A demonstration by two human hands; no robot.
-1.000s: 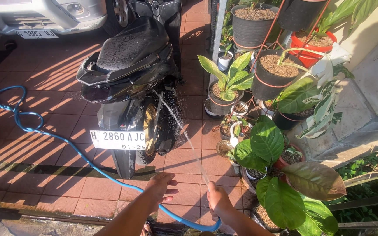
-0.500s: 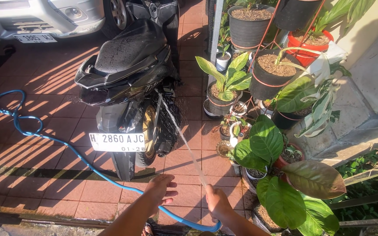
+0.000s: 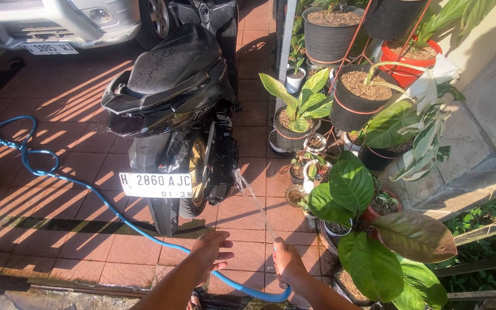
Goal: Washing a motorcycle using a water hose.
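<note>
Since the earlier frame the water jet has swung lower toward the scooter (image 3: 173,109), right hand (image 3: 287,264) clenched on the limp, slippery blue hose (image 3: 76,185) at its nozzle end, left hand (image 3: 212,252) open at bottom centre.

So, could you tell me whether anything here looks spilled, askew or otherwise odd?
Nothing looks damaged. The blue hose lies in loose twisted loops across the tiled floor rather than straight. The right hand holds its end, and a thin water jet arcs toward the black scooter. The left hand hovers open beside it.
</note>
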